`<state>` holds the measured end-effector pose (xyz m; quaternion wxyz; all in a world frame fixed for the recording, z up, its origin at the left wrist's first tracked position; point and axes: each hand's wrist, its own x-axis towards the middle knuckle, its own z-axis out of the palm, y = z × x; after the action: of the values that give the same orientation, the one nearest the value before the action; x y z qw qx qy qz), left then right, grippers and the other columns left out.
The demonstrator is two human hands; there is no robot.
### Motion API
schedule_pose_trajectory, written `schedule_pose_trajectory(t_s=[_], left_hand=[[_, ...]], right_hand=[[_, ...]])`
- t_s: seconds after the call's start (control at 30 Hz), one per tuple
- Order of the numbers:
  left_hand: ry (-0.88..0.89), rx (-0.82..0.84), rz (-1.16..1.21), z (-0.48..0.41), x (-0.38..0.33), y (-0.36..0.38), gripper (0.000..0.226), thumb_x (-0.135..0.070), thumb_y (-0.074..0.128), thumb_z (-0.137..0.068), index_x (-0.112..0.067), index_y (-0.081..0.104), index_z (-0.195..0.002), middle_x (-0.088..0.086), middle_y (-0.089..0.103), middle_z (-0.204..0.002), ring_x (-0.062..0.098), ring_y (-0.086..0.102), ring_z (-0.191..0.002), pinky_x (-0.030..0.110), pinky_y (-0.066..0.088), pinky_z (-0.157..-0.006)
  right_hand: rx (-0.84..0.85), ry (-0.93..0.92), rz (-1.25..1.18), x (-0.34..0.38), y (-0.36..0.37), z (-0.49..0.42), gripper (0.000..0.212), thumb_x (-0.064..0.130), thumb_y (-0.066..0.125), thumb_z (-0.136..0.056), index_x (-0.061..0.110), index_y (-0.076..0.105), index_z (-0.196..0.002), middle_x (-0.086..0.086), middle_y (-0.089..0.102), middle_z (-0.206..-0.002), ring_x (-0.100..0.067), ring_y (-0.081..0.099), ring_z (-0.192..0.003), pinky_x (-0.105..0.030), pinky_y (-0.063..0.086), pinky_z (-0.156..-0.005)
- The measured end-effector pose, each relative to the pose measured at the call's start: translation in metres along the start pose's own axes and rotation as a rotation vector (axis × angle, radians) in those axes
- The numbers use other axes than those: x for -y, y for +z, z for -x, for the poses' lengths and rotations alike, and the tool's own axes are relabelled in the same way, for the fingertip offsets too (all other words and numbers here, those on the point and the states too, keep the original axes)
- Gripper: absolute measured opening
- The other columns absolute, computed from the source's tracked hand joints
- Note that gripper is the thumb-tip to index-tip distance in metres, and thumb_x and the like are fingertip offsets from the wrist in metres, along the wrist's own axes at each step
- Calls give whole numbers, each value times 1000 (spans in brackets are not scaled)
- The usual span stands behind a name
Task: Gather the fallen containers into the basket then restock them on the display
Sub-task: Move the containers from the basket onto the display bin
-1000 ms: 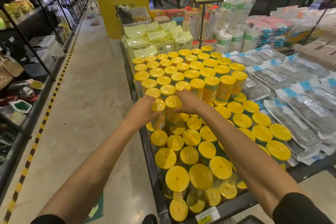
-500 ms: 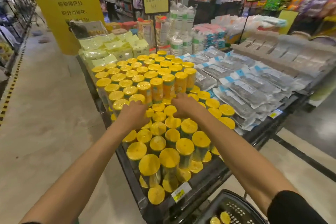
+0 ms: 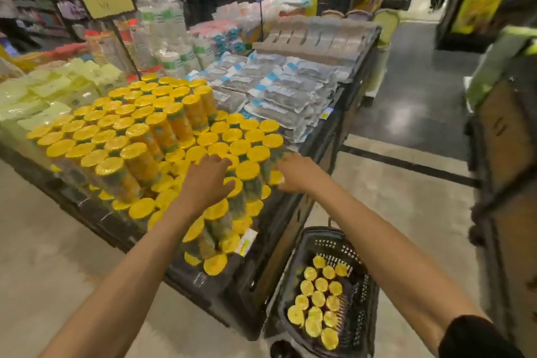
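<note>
Left hand (image 3: 207,180) spreads on top of the containers (image 3: 258,153) at the display's (image 3: 220,291) near right corner, grip apart. Right hand (image 3: 296,171) touches the edge row, its grip too blurred to tell. More containers sit in the basket (image 3: 359,299) below. They are likely light, stiff and slick, so clasp the body.
</note>
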<state>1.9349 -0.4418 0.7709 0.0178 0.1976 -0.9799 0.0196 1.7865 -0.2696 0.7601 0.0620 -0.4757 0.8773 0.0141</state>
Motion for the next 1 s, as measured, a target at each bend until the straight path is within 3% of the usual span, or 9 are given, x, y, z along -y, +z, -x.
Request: schedule_pose_trajectory(t_s=[0.2, 0.5, 0.8, 1.0], left_hand=[[153, 94, -31, 8, -89, 12, 52, -49, 58, -89, -20, 54, -131, 11, 54, -129, 35, 50, -119, 45, 47, -90], [303, 129, -47, 4, -234, 26, 52, -49, 55, -89, -19, 52, -131, 9, 50, -134, 33, 46, -124, 47, 44, -97], [260, 109, -37, -19, -366, 45, 46, -50, 52, -90, -18, 56, -123, 7, 55, -126, 31, 49, -120, 48, 43, -94], [155, 130, 44, -23, -407, 54, 44, -50, 53, -88, -20, 58, -120, 6, 57, -123, 30, 52, -116, 46, 45, -90]], right_hand=[[23, 224, -96, -68, 24, 103, 46, 37, 59, -88, 13, 52, -128, -16, 46, -132, -36, 45, -122, -47, 45, -97], [33, 429, -160, -172, 57, 217, 53, 36, 59, -92, 17, 47, -140, -12, 44, -143, -31, 42, -129, -45, 41, -105], [55, 395, -138, -308, 61, 277, 54, 37, 59, -95, 18, 44, -143, -10, 43, -144, -29, 45, -127, -41, 43, -105], [107, 314, -137, -360, 65, 270, 55, 39, 56, -96, 19, 42, -145, -9, 41, -146, -29, 45, -128, -41, 42, -103]])
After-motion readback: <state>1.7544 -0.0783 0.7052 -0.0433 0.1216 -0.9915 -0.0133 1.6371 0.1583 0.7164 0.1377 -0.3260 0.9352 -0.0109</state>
